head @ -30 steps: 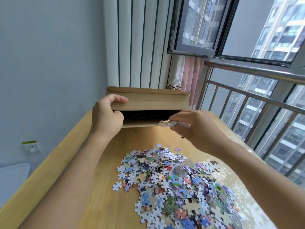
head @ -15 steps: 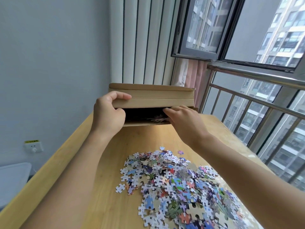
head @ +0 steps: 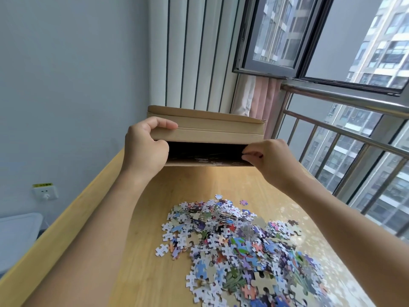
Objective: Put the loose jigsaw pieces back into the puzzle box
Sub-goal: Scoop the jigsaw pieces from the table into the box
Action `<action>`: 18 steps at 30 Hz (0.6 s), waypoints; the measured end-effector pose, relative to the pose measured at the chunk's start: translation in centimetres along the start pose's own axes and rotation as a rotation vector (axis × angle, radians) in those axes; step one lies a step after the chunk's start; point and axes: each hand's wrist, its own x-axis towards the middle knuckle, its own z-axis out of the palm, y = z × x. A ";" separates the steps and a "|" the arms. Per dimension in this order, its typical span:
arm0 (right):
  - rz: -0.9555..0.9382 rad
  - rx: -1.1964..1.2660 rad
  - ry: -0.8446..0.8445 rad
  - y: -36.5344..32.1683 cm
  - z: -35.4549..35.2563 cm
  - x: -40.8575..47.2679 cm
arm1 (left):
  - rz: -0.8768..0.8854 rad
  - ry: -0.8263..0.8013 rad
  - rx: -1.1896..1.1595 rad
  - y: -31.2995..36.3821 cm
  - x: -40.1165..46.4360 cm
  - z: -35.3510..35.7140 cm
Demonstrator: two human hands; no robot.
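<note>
A brown cardboard puzzle box (head: 212, 129) stands at the far end of the wooden table (head: 141, 273), its lid lifted so a dark slot faces me. A few pale pieces lie inside on the box floor (head: 205, 161). My left hand (head: 146, 147) grips the left end of the lid, thumb under and fingers over its edge. At the right end of the slot, my right hand (head: 267, 158) pinches the box edge with curled fingers; I see no pieces in it. A big heap of loose colourful jigsaw pieces (head: 239, 247) lies on the table nearer to me.
A wall runs along the table's left side, with a socket (head: 45, 191) low down and a white bin (head: 17, 235) below it. A metal railing (head: 345, 129) and window close off the right. A curtain (head: 259, 96) hangs behind the box.
My right hand carried a pinch of pieces to the slot, pushed them inside, then slid to the box's right end. The left hand kept holding the lid up.
</note>
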 end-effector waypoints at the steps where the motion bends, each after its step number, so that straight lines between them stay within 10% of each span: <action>1: 0.001 0.002 0.005 -0.1 -0.1 0.1 | 0.002 0.000 -0.003 -0.1 0.0 0.0; 18: -0.114 -0.093 -0.425 -3.5 2.6 -0.6 | 0.000 0.016 0.019 -0.3 -0.1 0.0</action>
